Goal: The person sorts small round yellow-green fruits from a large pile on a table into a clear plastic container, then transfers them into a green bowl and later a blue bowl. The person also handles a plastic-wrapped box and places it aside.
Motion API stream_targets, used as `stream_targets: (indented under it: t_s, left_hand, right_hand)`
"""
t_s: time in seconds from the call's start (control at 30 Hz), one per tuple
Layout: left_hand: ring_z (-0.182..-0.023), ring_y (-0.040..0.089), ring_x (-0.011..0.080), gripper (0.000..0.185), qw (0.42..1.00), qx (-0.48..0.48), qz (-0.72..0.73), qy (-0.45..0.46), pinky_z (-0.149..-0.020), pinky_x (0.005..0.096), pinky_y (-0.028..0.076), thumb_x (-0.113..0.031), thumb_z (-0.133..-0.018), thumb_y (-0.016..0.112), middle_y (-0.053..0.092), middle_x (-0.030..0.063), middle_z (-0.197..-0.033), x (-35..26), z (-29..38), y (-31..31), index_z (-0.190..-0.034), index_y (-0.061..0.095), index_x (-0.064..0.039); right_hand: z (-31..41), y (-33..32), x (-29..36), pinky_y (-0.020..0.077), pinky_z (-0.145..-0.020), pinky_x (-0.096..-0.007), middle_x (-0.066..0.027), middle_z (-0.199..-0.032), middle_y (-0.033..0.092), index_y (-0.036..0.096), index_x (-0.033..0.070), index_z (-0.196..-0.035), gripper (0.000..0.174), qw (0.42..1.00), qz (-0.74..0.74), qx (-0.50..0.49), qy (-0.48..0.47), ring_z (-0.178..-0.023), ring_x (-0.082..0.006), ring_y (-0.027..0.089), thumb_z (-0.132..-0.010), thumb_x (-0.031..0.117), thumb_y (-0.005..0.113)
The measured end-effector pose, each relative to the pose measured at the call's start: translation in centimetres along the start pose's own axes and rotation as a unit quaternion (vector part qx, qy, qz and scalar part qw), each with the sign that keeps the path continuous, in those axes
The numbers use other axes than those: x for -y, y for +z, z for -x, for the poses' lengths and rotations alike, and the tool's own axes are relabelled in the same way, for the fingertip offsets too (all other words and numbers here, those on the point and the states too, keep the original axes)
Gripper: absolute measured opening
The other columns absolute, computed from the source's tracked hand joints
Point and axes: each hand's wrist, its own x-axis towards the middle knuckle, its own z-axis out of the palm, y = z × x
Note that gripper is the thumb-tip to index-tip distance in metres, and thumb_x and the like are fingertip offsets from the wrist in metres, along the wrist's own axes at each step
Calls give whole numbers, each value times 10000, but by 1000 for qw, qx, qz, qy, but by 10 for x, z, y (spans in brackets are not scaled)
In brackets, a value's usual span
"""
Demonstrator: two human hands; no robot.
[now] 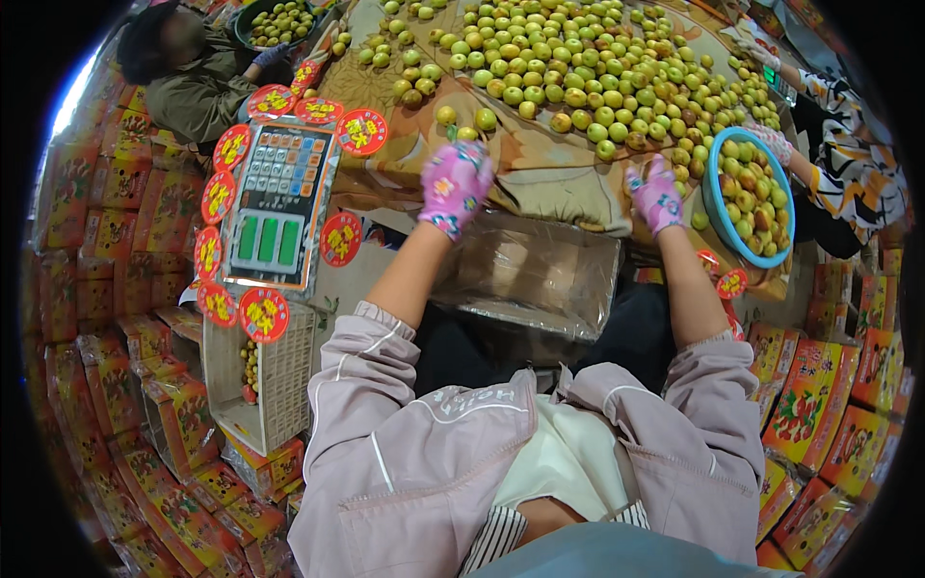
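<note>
Both my hands wear pink flowered gloves. My left hand is blurred over the front edge of the cloth-covered table, just below a few green-brown jujubes; its fingers are not clear enough to tell a grip. At the table edge on the right, my right hand has its fingers apart, beside the loose jujubes and left of a blue basin full of the same fruit. Between my forearms, a cardboard box lined with clear plastic sits at my lap. A wide heap of jujubes covers the table beyond.
Left of me stands a weighing scale's panel ringed with round red stickers, above a white plastic crate. Stacked printed cartons line both sides. One person sits at far left near another basin; another person works at right.
</note>
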Motion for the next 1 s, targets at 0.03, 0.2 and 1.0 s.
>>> stream_targets:
  t_s: [0.03, 0.2, 1.0]
  left_hand:
    - [-979, 681, 344, 405, 991, -21, -133, -21, -862, 438, 534, -401, -921, 633, 695, 196, -1035, 16, -14, 2, -1120, 676, -51]
    - [-963, 660, 415, 433, 971, 157, 45, -172, -844, 497, 518, -454, -905, 642, 692, 241, -979, 60, -69, 38, -969, 695, -29]
    - [-1054, 639, 365, 451, 981, -38, 130, -137, -906, 435, 509, -423, -903, 684, 687, 201, -1063, 78, -207, 112, -1094, 712, -15]
  right_hand:
    - [4, 8, 11, 485, -996, -487, -301, -1397, 505, 449, 35, -1449, 715, 999, -26, 25, -13, -1182, -445, 590, -943, 530, 547]
    - [-21, -6, 43, 518, -894, -454, -223, -1136, 661, 663, 48, -1161, 428, 968, -130, 39, -212, -1032, -390, 654, -956, 416, 592]
    - [-235, -28, 140, 539, -880, -448, -190, -922, 711, 732, 101, -1056, 431, 930, -149, 95, -324, -929, -367, 685, -932, 499, 624]
